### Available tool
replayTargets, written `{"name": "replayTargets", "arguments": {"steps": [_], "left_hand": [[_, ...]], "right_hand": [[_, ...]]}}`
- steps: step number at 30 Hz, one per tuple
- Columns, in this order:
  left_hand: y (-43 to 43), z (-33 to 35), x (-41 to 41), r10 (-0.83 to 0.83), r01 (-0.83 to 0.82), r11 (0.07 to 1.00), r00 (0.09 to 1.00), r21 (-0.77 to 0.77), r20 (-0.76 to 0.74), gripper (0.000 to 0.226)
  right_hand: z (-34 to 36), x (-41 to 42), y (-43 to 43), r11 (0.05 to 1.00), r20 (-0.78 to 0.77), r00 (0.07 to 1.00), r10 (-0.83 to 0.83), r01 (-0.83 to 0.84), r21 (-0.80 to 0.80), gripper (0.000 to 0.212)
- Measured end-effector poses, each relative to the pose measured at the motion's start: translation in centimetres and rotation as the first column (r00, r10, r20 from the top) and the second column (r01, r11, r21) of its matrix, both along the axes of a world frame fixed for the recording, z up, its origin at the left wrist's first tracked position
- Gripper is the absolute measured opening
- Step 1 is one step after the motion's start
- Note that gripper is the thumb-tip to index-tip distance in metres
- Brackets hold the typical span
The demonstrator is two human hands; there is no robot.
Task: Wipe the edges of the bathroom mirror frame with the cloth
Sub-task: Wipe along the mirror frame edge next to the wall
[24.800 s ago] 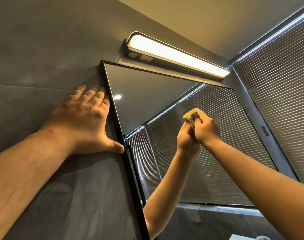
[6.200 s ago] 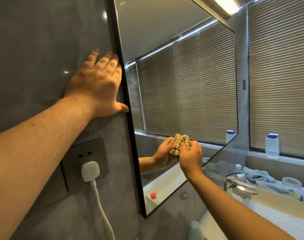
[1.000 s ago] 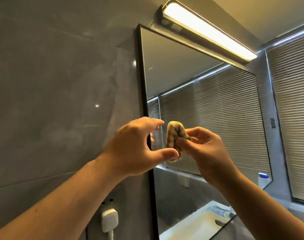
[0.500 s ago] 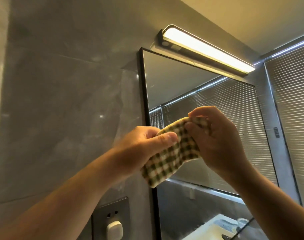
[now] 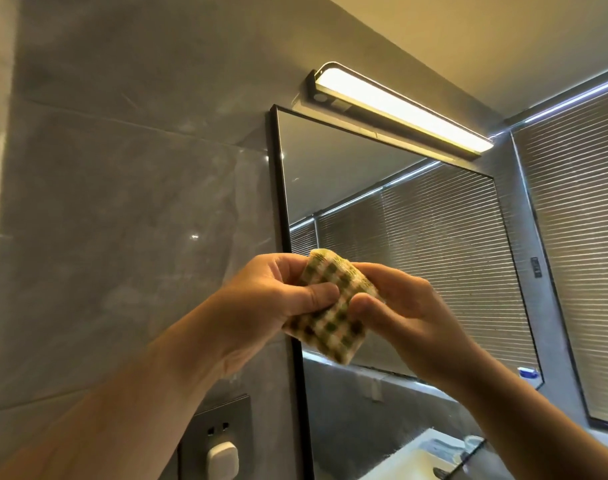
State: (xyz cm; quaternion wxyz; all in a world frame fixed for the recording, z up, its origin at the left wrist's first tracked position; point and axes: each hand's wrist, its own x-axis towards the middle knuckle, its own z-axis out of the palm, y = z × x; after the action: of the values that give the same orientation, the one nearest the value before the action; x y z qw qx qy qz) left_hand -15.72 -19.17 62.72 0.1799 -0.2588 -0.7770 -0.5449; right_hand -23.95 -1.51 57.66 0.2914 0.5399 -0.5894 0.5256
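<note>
Head view: both hands pinch a folded checked cloth in front of the mirror's left edge.
The mirror frame (image 5: 278, 188) runs up behind the grip, its lower stretch partly hidden. Left hand (image 5: 261, 299) and right hand (image 5: 399, 306) clamp thumbs on the cloth (image 5: 330, 317), clear of the glass; the fingers behind it are hidden.

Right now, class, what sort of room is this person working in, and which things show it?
Most likely a bathroom: a framed wall mirror with a strip light above it, grey tiled wall, and a white basin low down.
</note>
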Motion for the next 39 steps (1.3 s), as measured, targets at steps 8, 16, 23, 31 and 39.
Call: {"name": "replayTargets", "arguments": {"steps": [8,16,23,31,39], "left_hand": [[0.5,-0.6,-0.1,0.233,-0.275,0.946,0.946,-0.174,-0.225,0.036],[0.3,-1.1,-1.4,0.201,-0.227,0.970,0.950,-0.087,-0.240,0.033],[-3.0,0.1,-4.9,0.440,-0.838,0.465,0.497,-0.284,-0.748,0.037],[-6.4,3.0,-9.4,0.243,-0.952,-0.101,0.259,-0.290,-0.935,0.083],[-6.7,2.4,-10.2,0.174,-0.971,-0.130,0.178,-0.202,-0.969,0.080]], "right_hand": [[0.3,-0.4,0.7,0.983,0.147,0.972,0.183,-0.181,-0.029,0.034],[-0.8,-2.1,0.5,0.899,0.336,0.834,0.437,-0.420,-0.126,0.062],[0.3,-6.4,-0.1,0.963,0.352,0.936,-0.001,0.096,-0.253,0.018],[1.1,-13.3,-5.3,0.790,-0.291,0.739,-0.608,0.601,-0.123,0.027],[0.4,-13.4,-4.2,0.748,-0.542,0.567,-0.620,0.636,-0.191,0.019]]}}
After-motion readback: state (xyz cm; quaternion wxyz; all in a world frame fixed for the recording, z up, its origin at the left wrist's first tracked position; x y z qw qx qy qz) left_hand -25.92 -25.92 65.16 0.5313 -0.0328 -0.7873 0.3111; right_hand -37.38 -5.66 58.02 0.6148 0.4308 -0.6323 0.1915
